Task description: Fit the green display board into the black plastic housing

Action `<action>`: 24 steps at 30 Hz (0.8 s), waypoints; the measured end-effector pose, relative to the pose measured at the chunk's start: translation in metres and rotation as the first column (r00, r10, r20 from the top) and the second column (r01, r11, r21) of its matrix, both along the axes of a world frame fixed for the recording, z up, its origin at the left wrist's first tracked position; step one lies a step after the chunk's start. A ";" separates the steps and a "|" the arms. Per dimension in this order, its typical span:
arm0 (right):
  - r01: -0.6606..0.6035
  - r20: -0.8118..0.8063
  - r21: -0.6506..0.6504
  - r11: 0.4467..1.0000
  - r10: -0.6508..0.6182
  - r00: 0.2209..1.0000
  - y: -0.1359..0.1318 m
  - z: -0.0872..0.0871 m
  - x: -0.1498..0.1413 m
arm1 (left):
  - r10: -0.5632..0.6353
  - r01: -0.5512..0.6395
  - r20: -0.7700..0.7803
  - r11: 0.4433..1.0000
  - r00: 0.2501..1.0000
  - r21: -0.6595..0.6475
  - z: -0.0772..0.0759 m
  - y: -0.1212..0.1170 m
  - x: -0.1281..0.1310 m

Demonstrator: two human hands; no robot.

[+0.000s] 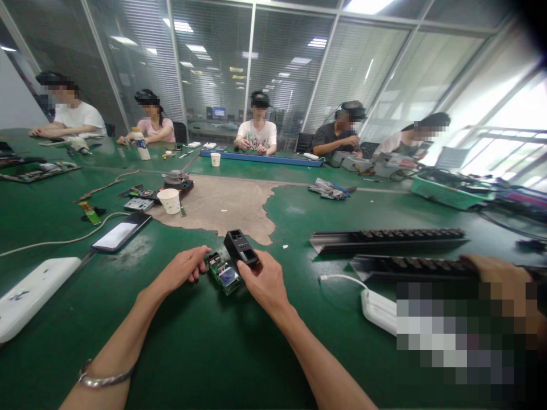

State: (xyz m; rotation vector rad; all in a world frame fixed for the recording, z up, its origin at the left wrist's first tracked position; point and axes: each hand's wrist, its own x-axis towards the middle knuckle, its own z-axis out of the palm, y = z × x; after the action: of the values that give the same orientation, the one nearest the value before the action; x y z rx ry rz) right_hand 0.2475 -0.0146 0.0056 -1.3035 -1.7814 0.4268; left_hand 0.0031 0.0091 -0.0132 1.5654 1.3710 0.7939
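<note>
My right hand [267, 282] grips a black plastic housing [241, 249] with rectangular openings, holding it tilted above the green tabletop. Just left of it is a green circuit board [223, 274] with a small bluish screen, its right side close to my right thumb. My left hand [188, 266] is at the board's left edge, fingers curled inward and closed. Its fingertips are close to the board; whether they touch it, or pinch anything small, I cannot make out.
A phone [122, 232] and white power bank [36, 293] are left. A paper cup [170, 201] stands beyond. Black metal rails [388, 239] and a white charger [378, 310] lie right, beside a neighbour's hand [499, 273]. Several people sit across the table.
</note>
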 end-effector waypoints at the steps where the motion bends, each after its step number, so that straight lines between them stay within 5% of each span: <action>1: 0.018 0.029 -0.016 1.000 -0.017 0.999 0.002 -0.002 0.002 | -0.001 0.001 0.002 1.000 1.000 0.001 0.000 0.000 0.000; 8: 0.065 0.185 -0.115 0.991 -0.043 0.982 0.008 -0.014 0.007 | -0.002 0.002 0.007 1.000 1.000 -0.007 -0.001 -0.001 0.000; 16: 0.046 0.256 -0.137 0.989 -0.010 0.967 0.006 -0.009 0.013 | -0.020 0.020 -0.027 1.000 0.999 -0.001 -0.001 -0.001 0.000; 24: -0.042 0.066 -0.014 0.999 0.042 0.997 -0.001 0.011 0.005 | -0.004 0.004 0.001 1.000 1.000 -0.007 0.000 0.000 0.001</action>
State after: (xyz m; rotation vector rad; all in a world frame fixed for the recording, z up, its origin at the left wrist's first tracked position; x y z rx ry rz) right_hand 0.2525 -0.0160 0.0169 -1.3042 -1.8669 0.4230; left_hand 0.0036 0.0094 -0.0135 1.5617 1.3682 0.7866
